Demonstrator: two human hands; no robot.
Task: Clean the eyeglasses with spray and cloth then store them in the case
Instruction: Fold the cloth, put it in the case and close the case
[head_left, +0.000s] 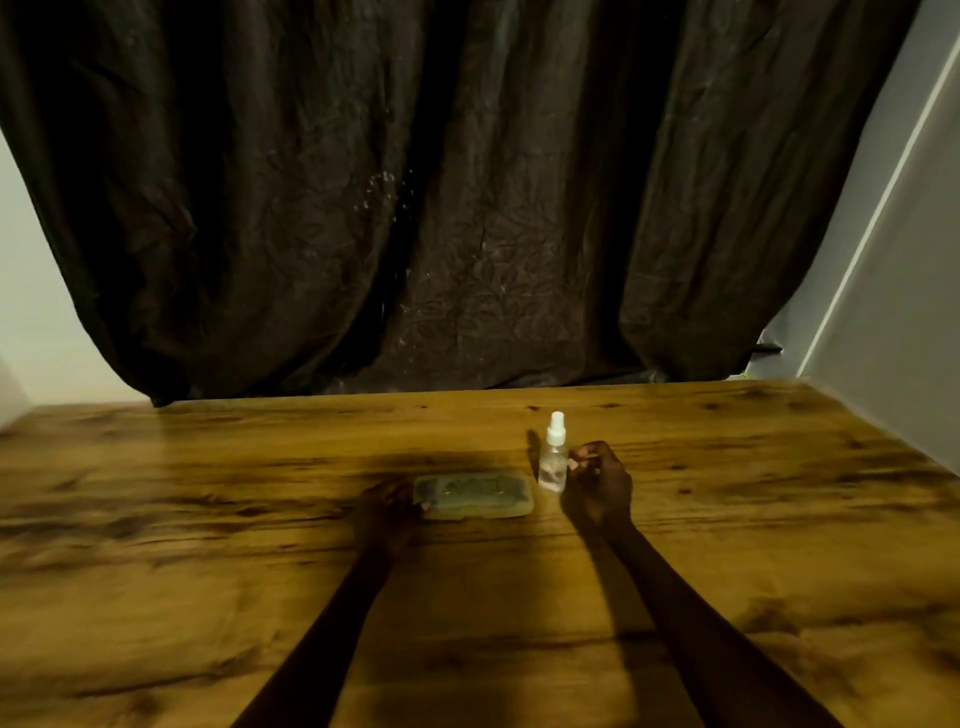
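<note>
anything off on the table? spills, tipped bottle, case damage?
Nothing stands out. Spray bottle stands upright, case lies flat and shut, no visible spill on the table. The picture is dim and blurred, so fine damage can't be judged.

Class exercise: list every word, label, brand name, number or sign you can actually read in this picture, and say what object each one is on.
No text can be read.
Spray bottle: clear, no label visible.
Case: translucent lid with dark shapes beneath, too blurred to tell whether any are lettering.
Curtain: faint leaf pattern and pale specks, no writing.
Table: wood grain only.
</note>
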